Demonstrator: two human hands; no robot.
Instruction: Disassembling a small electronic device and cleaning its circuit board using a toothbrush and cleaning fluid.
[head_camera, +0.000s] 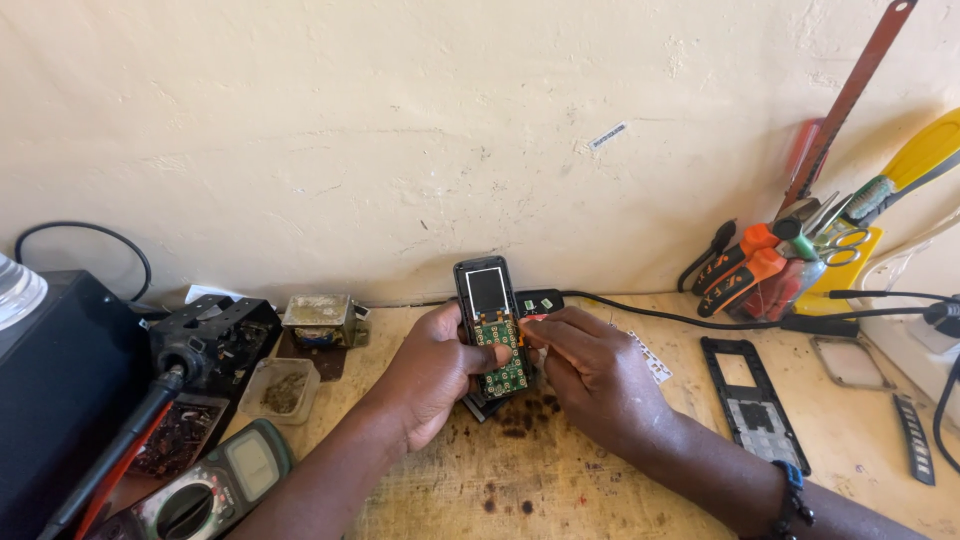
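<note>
Green circuit board (503, 352) of an opened phone (492, 325), gripped upright in the left hand (432, 375), thumb across its face, so the screen faces the viewer. The right hand (592, 372) pinches at the board's upper right edge. Wall close beyond; multimeter (215, 489) left of the left hand; phone frame (750, 398) right of the right; bare bench nearer the wrists.
</note>
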